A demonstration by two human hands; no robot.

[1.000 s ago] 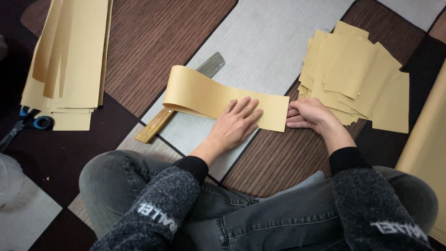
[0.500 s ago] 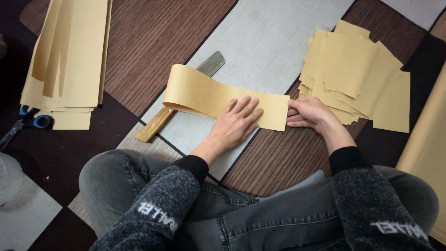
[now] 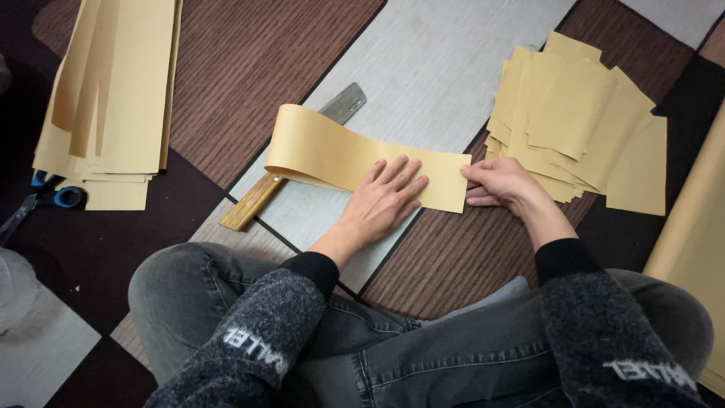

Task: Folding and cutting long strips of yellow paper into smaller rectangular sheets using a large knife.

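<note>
A long tan paper strip (image 3: 332, 155) lies across the patterned floor, its left end curling upward. My left hand (image 3: 385, 200) presses flat on the strip's right half, fingers spread. My right hand (image 3: 502, 185) pinches the strip's right end at the edge. Under the strip's curled end lies a long knife (image 3: 260, 198) with a metal blade and a wooden handle.
A stack of small tan paper pieces (image 3: 581, 121) lies right of my right hand. A pile of long tan strips (image 3: 113, 91) sits at the far left, with blue-handled scissors (image 3: 45, 200) below it. A tan roll (image 3: 691, 249) runs along the right edge. My crossed legs fill the foreground.
</note>
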